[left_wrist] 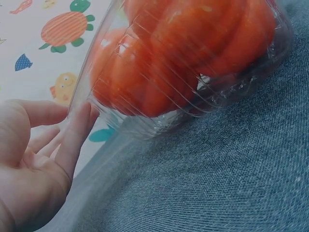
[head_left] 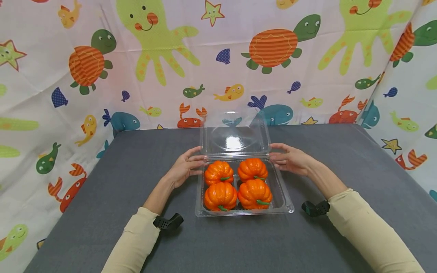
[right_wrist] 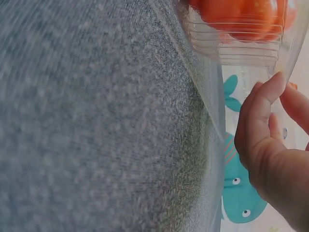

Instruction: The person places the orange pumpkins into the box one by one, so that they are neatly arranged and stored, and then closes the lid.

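Note:
A clear plastic clamshell container [head_left: 244, 213] stands on the table with its hinged lid [head_left: 235, 138] raised at the back. Inside sit several small orange pumpkins [head_left: 220, 196] with green stems, in two rows. My left hand [head_left: 184, 167] is at the container's back left corner, by the hinge; in the left wrist view its thumb and fingertips [left_wrist: 89, 110] pinch the clear edge. Opposite, my right hand [head_left: 290, 159] holds the back right corner, thumb and fingertip [right_wrist: 277, 81] meeting at the plastic edge in the right wrist view.
Dark grey cloth covers the table [head_left: 232, 246]. Behind it and at the sides hangs a white curtain [head_left: 211, 53] printed with sea animals. A black wrist camera [head_left: 169, 222] sits on the left sleeve, and another black camera [head_left: 315, 208] on the right.

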Action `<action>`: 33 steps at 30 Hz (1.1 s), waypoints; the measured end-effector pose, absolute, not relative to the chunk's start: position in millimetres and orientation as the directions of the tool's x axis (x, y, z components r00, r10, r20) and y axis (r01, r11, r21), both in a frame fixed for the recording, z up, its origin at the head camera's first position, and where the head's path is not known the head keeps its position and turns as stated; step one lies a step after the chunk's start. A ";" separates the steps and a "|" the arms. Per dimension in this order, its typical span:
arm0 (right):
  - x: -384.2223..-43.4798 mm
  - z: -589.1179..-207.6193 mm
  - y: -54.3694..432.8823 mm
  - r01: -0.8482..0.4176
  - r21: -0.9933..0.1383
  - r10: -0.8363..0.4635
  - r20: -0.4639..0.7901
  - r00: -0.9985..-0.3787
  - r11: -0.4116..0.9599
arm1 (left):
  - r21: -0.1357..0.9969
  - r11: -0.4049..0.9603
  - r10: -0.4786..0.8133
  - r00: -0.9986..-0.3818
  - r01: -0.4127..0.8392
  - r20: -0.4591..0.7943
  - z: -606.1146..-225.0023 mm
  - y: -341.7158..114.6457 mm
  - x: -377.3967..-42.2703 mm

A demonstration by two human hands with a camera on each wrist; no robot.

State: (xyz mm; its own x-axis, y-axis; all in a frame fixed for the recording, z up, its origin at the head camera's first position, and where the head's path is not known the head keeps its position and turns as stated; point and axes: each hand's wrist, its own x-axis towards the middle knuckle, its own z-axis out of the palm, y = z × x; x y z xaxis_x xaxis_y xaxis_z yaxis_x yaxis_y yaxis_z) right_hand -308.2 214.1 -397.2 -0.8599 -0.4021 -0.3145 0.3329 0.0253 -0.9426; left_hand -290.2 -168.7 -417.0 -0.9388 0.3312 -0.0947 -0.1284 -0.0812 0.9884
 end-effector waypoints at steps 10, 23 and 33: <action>-305.1 -402.1 211.9 0.245 -0.968 -0.380 -0.211 -0.901 -0.044 | 0.986 -0.116 0.327 -0.942 -0.122 -0.079 -416.6 -168.2 -288.3; -303.9 -406.4 216.2 0.138 -0.989 -0.422 -0.150 -0.894 0.059 | 0.987 -0.137 0.316 -0.948 -0.087 -0.039 -418.0 -172.4 -286.6; -303.9 -406.1 221.0 0.107 -0.992 -0.461 -0.126 -0.878 0.069 | 0.970 -0.225 0.358 -0.934 -0.095 -0.008 -415.5 -174.1 -285.9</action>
State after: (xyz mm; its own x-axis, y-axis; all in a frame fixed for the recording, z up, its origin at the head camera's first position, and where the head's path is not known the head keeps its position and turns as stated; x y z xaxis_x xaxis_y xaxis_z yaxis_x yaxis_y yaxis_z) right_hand -303.9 221.0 -406.1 -0.8783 -0.4611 -0.1264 0.1066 0.0689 -0.9919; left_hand -285.9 -174.1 -415.5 -0.9336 0.3583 -0.0084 -0.0952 -0.2253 0.9696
